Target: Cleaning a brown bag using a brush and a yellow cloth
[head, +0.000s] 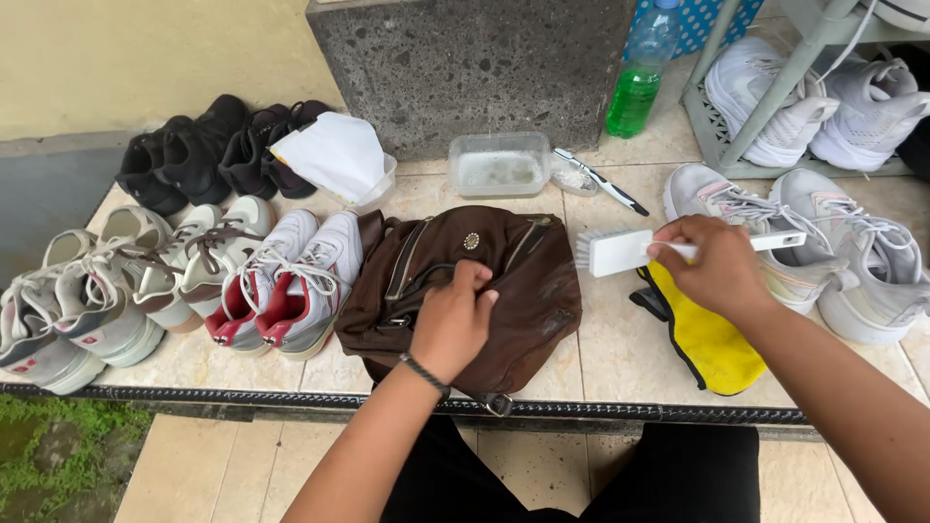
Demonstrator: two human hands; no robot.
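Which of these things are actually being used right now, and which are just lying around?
In use:
- brown bag, held down by the left hand
- white brush, gripped by the right hand

Lying about:
- white-and-red sneakers
- black shoes
- green bottle
- plastic tub
- yellow cloth

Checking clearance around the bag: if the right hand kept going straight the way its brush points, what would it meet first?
The right hand holds a white brush with bristles facing left. Going straight left, it would probably meet the upper right edge of the brown bag first, though the brush's height above the floor is unclear.
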